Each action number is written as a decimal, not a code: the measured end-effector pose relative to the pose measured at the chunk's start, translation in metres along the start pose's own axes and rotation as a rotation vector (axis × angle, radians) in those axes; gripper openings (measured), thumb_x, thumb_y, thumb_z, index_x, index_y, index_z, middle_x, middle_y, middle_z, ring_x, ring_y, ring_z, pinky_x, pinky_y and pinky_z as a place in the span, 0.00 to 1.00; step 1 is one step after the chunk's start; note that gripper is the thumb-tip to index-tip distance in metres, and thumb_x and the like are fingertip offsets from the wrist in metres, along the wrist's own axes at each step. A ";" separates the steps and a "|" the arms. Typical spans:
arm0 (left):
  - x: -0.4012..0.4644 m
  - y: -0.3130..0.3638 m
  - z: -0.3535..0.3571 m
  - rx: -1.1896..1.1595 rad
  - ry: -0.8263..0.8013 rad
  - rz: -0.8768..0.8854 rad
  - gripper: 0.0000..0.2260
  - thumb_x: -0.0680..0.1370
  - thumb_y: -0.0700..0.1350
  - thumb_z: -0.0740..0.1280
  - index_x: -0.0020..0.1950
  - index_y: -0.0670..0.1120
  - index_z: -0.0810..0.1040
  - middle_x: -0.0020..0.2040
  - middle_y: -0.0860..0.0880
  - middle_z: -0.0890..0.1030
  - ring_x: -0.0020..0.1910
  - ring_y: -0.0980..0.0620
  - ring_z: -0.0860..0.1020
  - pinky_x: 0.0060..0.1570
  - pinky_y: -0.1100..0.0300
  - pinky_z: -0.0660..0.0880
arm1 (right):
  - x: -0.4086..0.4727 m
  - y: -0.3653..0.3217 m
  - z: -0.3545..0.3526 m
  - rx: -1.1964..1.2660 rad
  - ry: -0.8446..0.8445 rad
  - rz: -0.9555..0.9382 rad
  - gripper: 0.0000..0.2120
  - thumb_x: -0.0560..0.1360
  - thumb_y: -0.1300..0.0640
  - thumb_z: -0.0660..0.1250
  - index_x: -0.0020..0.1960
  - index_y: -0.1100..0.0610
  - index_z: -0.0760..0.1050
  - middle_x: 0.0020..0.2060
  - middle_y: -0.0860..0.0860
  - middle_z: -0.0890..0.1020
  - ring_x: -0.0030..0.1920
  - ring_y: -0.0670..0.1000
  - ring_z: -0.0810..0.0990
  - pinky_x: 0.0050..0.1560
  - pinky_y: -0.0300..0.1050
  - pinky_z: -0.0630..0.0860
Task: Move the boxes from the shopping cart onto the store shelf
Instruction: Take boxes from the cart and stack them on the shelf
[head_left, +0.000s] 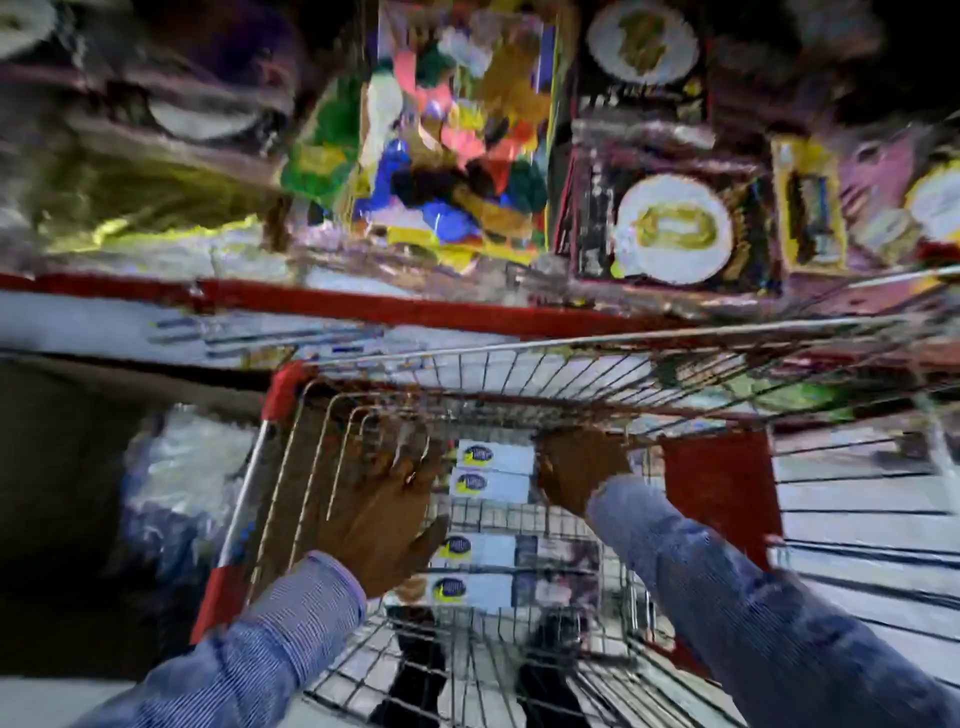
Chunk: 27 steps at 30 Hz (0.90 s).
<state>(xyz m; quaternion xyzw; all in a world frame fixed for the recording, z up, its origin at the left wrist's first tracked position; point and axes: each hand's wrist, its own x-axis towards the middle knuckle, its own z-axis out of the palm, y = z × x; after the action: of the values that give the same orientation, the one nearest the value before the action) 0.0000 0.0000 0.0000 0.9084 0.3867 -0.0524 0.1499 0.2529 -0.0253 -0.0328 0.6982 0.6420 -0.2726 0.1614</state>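
The frame is motion-blurred. Several white boxes with a blue and yellow logo lie in the wire shopping cart (519, 345). An upper pair of boxes (496, 470) sits further in, and a lower pair of boxes (483, 569) is nearer to me. My left hand (384, 504) is inside the cart with fingers spread, right beside the left end of the upper pair; contact is not clear. My right hand (576, 470) curls over the right end of that upper pair. The store shelf (363, 304) with a red edge runs across just beyond the cart.
The shelf holds a colourful toy pack (457, 135) and dark boxes picturing plates (675, 228). The cart has red corner guards (283, 389) and a red flap (722, 488) on its right. Plastic-wrapped goods (187, 467) sit low left of the cart.
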 end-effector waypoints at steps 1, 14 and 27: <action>0.004 -0.002 0.011 -0.025 -0.032 -0.003 0.33 0.73 0.59 0.59 0.75 0.43 0.64 0.70 0.39 0.74 0.69 0.33 0.70 0.62 0.36 0.71 | 0.014 0.001 0.012 0.009 -0.021 -0.007 0.22 0.76 0.50 0.61 0.69 0.54 0.71 0.66 0.58 0.77 0.66 0.59 0.76 0.64 0.51 0.74; 0.049 -0.020 0.110 -0.025 -0.170 0.146 0.26 0.72 0.54 0.55 0.66 0.43 0.74 0.62 0.42 0.80 0.64 0.38 0.75 0.63 0.37 0.72 | 0.123 0.049 0.096 0.024 -0.172 -0.223 0.32 0.77 0.41 0.65 0.73 0.60 0.66 0.68 0.60 0.75 0.66 0.60 0.75 0.67 0.54 0.71; 0.105 0.007 0.178 0.052 -0.281 0.145 0.23 0.65 0.29 0.67 0.61 0.36 0.76 0.54 0.37 0.83 0.52 0.36 0.81 0.56 0.41 0.77 | 0.098 0.058 0.078 -0.191 0.141 -0.266 0.25 0.68 0.49 0.74 0.59 0.63 0.76 0.45 0.61 0.84 0.43 0.62 0.84 0.40 0.47 0.78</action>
<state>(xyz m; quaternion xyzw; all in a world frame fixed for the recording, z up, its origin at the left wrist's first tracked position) 0.0815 0.0116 -0.1890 0.9213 0.2939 -0.1779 0.1822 0.2989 0.0025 -0.1598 0.6058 0.7616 -0.1797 0.1440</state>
